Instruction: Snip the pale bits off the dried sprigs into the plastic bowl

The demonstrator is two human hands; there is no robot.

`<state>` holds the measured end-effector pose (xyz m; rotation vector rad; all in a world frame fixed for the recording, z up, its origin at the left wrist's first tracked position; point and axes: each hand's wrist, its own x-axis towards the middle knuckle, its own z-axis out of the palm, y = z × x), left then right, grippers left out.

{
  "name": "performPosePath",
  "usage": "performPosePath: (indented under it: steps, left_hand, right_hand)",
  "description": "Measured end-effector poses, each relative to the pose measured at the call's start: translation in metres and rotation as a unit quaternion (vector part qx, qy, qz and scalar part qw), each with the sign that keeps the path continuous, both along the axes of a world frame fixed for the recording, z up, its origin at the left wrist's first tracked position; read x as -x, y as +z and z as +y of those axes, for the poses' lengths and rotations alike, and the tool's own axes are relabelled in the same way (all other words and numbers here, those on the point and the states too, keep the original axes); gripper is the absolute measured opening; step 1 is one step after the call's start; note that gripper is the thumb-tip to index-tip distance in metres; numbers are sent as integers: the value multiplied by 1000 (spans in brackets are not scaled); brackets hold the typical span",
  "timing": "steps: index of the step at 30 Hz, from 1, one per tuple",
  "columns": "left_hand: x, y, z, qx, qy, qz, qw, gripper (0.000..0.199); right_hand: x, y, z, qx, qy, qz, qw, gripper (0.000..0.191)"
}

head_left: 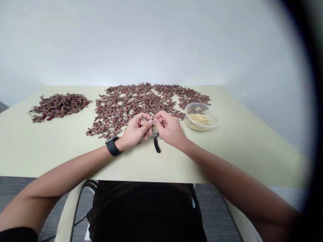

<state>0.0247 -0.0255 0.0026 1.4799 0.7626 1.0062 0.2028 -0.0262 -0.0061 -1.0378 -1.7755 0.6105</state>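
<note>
My left hand [137, 129] and my right hand [169, 128] meet fingertip to fingertip above the table's middle, both pinched. Between the fingertips is something tiny that I cannot make out. Under and just in front of them lies a tool with a black handle [156, 146], its other parts partly hidden by my left hand. Behind my hands a wide layer of small reddish-brown dried pieces [136, 102] is spread out. Right of my right hand stands a clear round plastic tub [199, 126] with small yellow bits [200, 119] in it.
A separate heap of longer dark red dried pieces [60, 106] lies on the left of the pale yellow table [242, 144]. A pale wall [141, 40] stands behind the table. My lap and chair arms are below the front edge.
</note>
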Motion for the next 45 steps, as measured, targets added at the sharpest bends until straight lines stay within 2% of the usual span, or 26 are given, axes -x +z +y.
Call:
performPosePath:
  steps: [3, 5, 7, 10, 11, 12, 13, 15, 17, 19, 22, 25, 30, 33, 36, 38, 42, 43, 45]
  left_hand:
    - [1, -3, 1, -24, 5, 12, 1000, 36]
    - [3, -5, 1, -43, 9, 22, 999, 35]
    - [4, -6, 1, -64, 13, 32, 997, 34]
    - [6, -6, 1, -84, 14, 35, 996, 35]
    - [6, -5, 1, -83, 12, 32, 996, 36]
    - [6, -4, 1, -78, 10, 27, 997, 36]
    - [6, -3, 1, -70, 6, 21, 997, 36]
    - [5, 0, 1, -50, -2, 9, 999, 36]
    - [4, 3, 1, -32, -7, 2, 999, 36]
    - [3, 6, 0, -15, -12, -4, 1000, 36]
    - [2, 8, -2, 5, -21, -13, 1000, 36]
    - [1, 8, -2, 12, -20, -16, 1000, 36]
    - [0, 7, -2, 11, -14, -19, 1000, 36]
    - [0, 7, -3, 11, -14, -15, 1000, 36]
    - [1, 8, -3, 3, -15, -8, 1000, 36]
    - [2, 8, -3, -4, -13, -5, 1000, 37]
    - [3, 7, -2, -4, -11, -7, 1000, 39]
    - [4, 6, -2, -1, -13, -9, 1000, 39]
    - [4, 5, 0, 8, -17, -16, 1000, 38]
  right_hand:
    - [4, 0, 0, 96, 37, 89, 991, 21]
    - [5, 2, 0, 166, 73, 155, 971, 23]
    - [5, 6, 0, 241, 111, 229, 937, 24]
    - [3, 13, 2, 348, 162, 312, 869, 28]
    - [2, 15, 3, 367, 175, 319, 856, 29]
    - [1, 16, 4, 371, 181, 315, 855, 31]
    - [-1, 16, 4, 358, 180, 301, 865, 31]
    - [-3, 15, 5, 291, 155, 239, 913, 29]
    - [-5, 13, 5, 176, 107, 142, 968, 24]
    - [-7, 10, 4, 40, 56, 34, 997, 19]
    - [-9, 7, 4, -115, 14, -79, 990, 17]
    - [-9, 4, 5, -162, 6, -120, 980, 18]
    - [-9, 2, 4, -160, -1, -130, 978, 15]
    - [-8, 6, 2, -131, 2, -111, 985, 16]
    - [-6, 10, 0, -49, 12, -46, 998, 20]
    - [-4, 12, 0, 46, 45, 35, 997, 24]
    - [-4, 13, 3, 235, 149, 190, 942, 32]
    - [-4, 13, 4, 254, 160, 202, 932, 34]
    - [-7, 12, 6, 246, 153, 187, 939, 34]
